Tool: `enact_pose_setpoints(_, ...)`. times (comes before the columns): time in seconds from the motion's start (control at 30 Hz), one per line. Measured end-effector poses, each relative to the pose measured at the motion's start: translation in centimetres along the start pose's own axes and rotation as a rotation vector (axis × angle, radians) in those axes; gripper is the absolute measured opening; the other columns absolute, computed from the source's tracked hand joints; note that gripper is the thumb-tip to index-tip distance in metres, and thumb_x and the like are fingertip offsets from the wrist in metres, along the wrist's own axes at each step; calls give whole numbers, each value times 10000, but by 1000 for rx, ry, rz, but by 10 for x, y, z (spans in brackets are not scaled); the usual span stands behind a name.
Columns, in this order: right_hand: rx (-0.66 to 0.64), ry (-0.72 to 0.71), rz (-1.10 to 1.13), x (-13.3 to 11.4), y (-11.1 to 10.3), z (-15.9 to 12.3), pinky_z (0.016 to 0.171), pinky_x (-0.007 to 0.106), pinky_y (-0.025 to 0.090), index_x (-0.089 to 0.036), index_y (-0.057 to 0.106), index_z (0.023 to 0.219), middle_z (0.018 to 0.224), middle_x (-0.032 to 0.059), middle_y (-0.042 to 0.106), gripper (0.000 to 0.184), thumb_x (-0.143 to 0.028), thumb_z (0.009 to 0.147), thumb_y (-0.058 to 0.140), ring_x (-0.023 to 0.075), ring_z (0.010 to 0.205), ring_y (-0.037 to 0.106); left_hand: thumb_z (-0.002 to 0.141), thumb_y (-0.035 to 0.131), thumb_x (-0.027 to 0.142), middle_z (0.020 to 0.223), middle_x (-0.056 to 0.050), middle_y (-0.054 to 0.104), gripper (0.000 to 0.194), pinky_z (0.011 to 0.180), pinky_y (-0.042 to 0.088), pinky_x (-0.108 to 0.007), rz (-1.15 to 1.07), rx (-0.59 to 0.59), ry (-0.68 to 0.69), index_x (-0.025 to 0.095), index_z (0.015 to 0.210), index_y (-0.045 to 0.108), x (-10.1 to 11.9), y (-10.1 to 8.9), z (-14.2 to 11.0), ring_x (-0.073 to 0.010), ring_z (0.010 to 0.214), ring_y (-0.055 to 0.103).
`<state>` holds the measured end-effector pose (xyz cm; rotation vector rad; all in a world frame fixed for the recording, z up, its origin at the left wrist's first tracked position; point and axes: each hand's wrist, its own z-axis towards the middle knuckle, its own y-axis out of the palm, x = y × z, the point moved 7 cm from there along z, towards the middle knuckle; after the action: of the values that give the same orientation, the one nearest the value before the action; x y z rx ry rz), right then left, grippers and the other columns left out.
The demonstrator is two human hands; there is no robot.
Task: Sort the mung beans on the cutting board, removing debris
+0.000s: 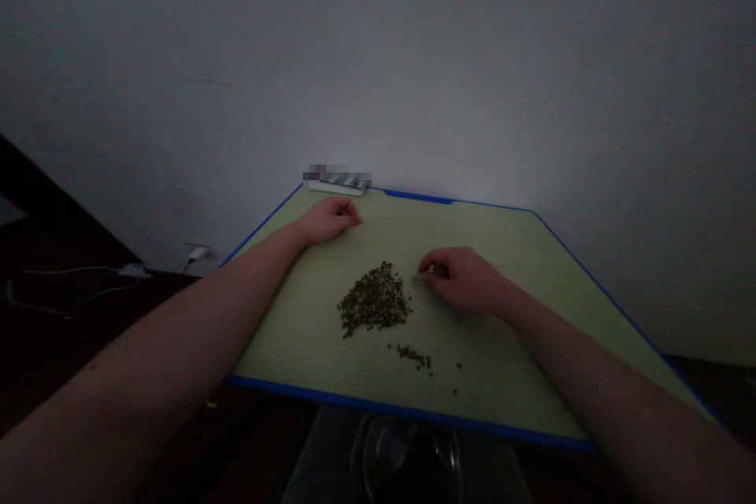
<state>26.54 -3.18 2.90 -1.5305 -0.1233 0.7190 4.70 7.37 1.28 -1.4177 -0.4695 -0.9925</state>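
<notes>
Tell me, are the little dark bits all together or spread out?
Partly spread: one big patch lies on the table, but a small cluster and some strays lie apart, nearer the blue front edge.

Interior of a dim room. A plain grey wall (413, 55) fills the upper half, marked at left by a faint horizontal streak (208, 82). Close to it stands a table (490, 228) with a pale green top and blue edging (614, 307). A white plug (198, 253) sits low on the wall; pale cables (71, 271) run from a small white box (135, 271). The floor (71, 378) lies in deep shadow, its material indistinct.
</notes>
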Motion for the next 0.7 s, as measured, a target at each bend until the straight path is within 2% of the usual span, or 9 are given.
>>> enact_pose_setpoints(0.13,51,105,-104,13,-8,6,567,250,383,-181,673,855,695,35,651,208,-231,721,522,138,609,553,651,589,338,511,55,439,190,491,295,-215,-7,4,2,158,667,529,3,0,-2,-70,493,377)
enact_pose_setpoints(0.4,16,415,-356,83,-40,-9,550,278,385,-209,686,762,722,53,679,186,-242,638,552,192,649,596,645,588,347,546,50,458,198,501,305,-218,4,-9,7,157,676,542,0,0,-1,-71,502,387)
enact_pose_setpoints(0.47,16,436,-372,92,-46,-12,548,280,388,-198,686,736,727,62,681,173,-233,622,560,198,652,601,642,589,349,552,47,458,202,499,301,-216,10,-5,13,155,675,543,0,0,-1,-72,508,388)
enact_pose_setpoints(0.57,3,403,-324,92,-50,-12,550,268,399,-188,681,743,698,54,678,168,-234,649,550,180,634,603,642,590,356,551,48,447,209,488,290,-213,2,3,7,155,668,536,-1,-1,-2,-71,505,379)
enact_pose_setpoints(0.7,49,319,-43,79,-55,-14,510,255,397,-164,652,830,585,26,644,209,-302,728,533,145,531,572,651,588,346,541,50,454,196,492,294,-214,-1,-2,9,157,674,541,-2,0,-1,-69,496,380)
